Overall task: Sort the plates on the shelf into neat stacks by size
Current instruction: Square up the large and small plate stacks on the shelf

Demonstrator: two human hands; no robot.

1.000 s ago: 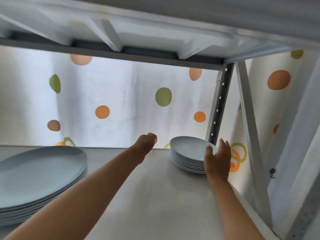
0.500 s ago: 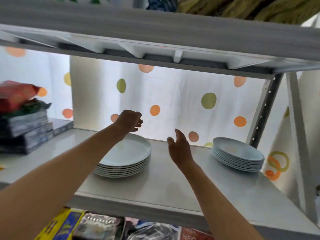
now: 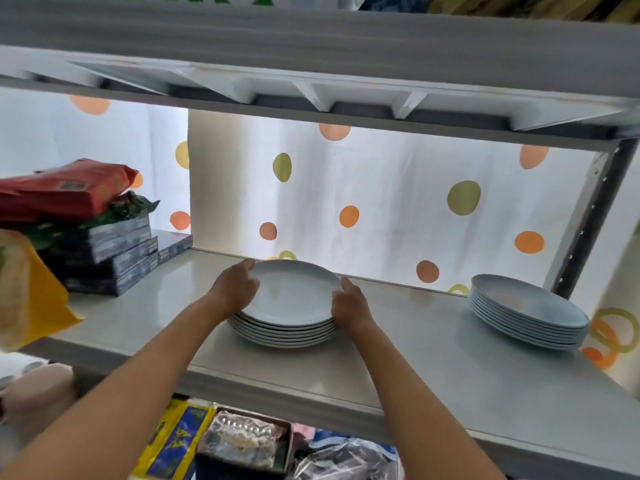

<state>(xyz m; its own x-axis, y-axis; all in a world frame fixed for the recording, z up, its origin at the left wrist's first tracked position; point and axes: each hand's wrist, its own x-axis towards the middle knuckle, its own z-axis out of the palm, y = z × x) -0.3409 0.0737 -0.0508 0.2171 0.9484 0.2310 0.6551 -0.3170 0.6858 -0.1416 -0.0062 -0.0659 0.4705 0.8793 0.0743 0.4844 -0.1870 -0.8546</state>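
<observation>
Backlit shelf bay, softly blurred and bending at the frame's edges

Daylight is pouring through the white spotted curtain (image 3: 398, 209) behind the grey shelf board (image 3: 450, 368), washing the cloth nearly blank to the left and leaving the underside of the upper grey shelf (image 3: 311, 39) dimmer. The board is carrying a pale sheen in front of the curtain, and the stack of pale blue round plates (image 3: 291, 306) in the middle is casting a soft shadow toward the camera. Wide-angle distortion is bowing the upper shelf and tilting the dark metal upright (image 3: 588, 216) to the right of the curtain. The yellow bag (image 3: 31, 292) at the left edge is smearing out of focus, and fine detail is looking soft throughout.
</observation>
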